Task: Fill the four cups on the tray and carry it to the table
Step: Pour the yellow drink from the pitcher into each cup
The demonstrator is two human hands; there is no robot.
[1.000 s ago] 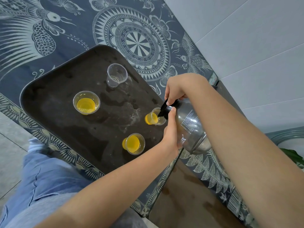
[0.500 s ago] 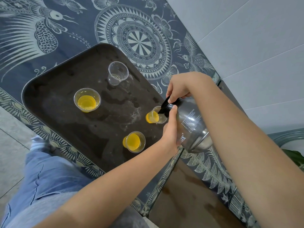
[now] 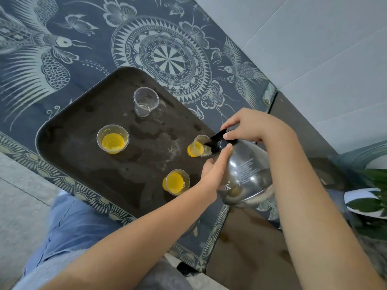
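Observation:
A dark brown tray [image 3: 83,143] lies on the patterned cloth with four clear plastic cups on it. The left cup [image 3: 113,139], the near cup [image 3: 176,182] and the right cup [image 3: 195,148] hold orange juice. The far cup [image 3: 145,101] holds no juice. A glass carafe [image 3: 245,172] is tilted, and its black spout reaches over the right cup's rim. My right hand [image 3: 247,126] grips the carafe's black top. My left hand [image 3: 215,170] presses straight fingers against the carafe's side near the neck.
A blue and white patterned cloth [image 3: 62,59] covers the surface under the tray. A white tiled wall [image 3: 314,49] stands to the right. Below the carafe is a brown surface [image 3: 240,258], with green leaves [image 3: 372,185] at the right edge. My jeans-clad leg [image 3: 69,227] is at the lower left.
The carafe stays tilted over the right cup and both hands keep their hold on it. The tray and the other cups have not moved.

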